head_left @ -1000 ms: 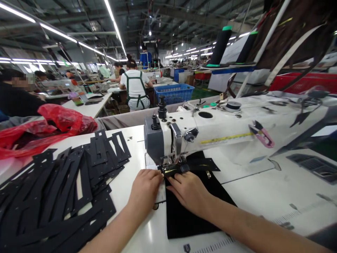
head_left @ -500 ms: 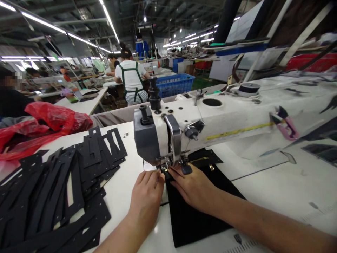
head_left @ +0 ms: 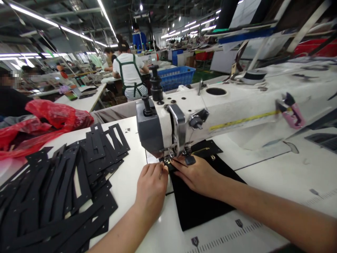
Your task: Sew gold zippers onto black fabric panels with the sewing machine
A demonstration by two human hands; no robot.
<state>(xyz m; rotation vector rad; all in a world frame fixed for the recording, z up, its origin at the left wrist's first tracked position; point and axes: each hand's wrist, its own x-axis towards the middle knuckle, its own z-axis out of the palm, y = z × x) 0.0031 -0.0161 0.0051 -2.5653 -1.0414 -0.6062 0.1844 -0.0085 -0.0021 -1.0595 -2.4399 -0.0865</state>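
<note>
- two hands rest on the white table [head_left: 263, 182] right in front of the sewing machine [head_left: 210, 116], fingertips close together at the presser foot.
- left hand [head_left: 151, 188] lies palm down, fingers loosely curled and pressed onto the left edge of the black fabric piece [head_left: 200, 207]; it pins the piece flat rather than gripping it.
- right hand [head_left: 200, 174] lies flat on top of the same piece, fingers stretched toward the needle area, pressing down with nothing clasped.
- black fabric piece lies flat on the table, running from under the machine head toward the near edge, with a thin gold zipper line [head_left: 201, 150] showing just behind the right hand.
- a heap of black cut-out strips [head_left: 60, 186] covers the table to the left, well apart from the hands.
- red plastic bag [head_left: 44, 121] sits behind that heap.
- pink thread snips [head_left: 292, 112] lie on the machine arm beside a yellow measuring tape strip [head_left: 242, 121].
- another person in a white shirt with green apron straps [head_left: 130, 75] sits further back, near a blue basket [head_left: 176, 77].
</note>
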